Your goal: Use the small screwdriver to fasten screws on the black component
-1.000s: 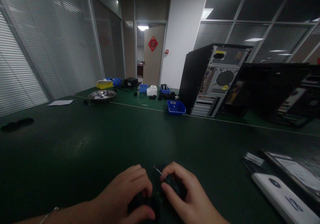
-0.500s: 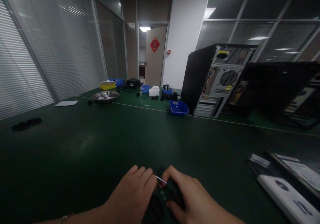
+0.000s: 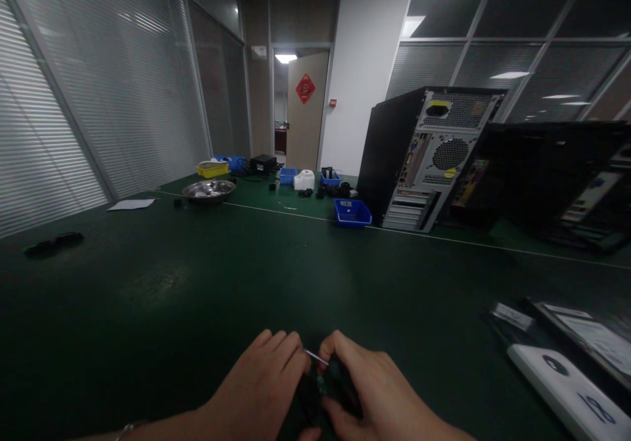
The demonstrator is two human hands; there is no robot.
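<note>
My left hand (image 3: 266, 385) is closed around what looks like a screwdriver (image 3: 315, 357). Only its thin metal shaft shows, pointing to the right; the handle is hidden in the fist. Fingers and thumb of my right hand (image 3: 372, 382) are curled around a small dark device with a green circuit board (image 3: 321, 383). The shaft's tip lies against or close to the right fingertips, at the upper end of the device. Shadow and fingers cover most of the device, so its exact kind is unclear.
A white box (image 3: 572, 388) and flat packs (image 3: 586, 332) lie at right. Farther back are a blue bin (image 3: 351, 213), a computer tower (image 3: 394, 152), a metal bowl (image 3: 209, 191), a paper sheet (image 3: 131, 204) and a dark object (image 3: 53, 244) at left.
Both hands stay close together, with only a small shift. The left thumb shows a little more at the bottom, and the shaft has moved slightly down and to the left.
</note>
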